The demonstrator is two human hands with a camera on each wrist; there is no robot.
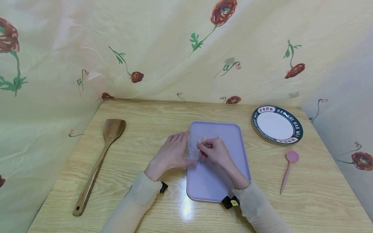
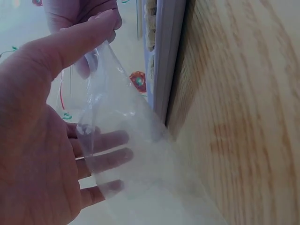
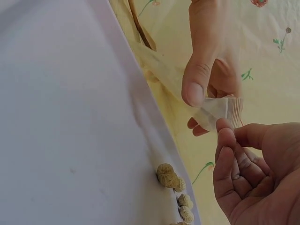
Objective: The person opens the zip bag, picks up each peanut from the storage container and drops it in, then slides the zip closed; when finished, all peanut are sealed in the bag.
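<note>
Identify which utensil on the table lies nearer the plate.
The pink spoon, on the right of the lilac tray, just below the plate in the head view; the wooden spatula lies off to the tray's left.

- Worktop [image 1: 151, 119] of pale grained wood
- Wooden turner [image 1: 100, 161] along the left edge
- Lilac tray [image 1: 204, 184] midway between side edges
- Dark-rimmed plate [image 1: 276, 125] near the far right corner
- Pink spoon [image 1: 292, 157] towards the right edge

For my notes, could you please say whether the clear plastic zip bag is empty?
The bag looks empty: the left hand partly shows through it, no contents visible.
</note>
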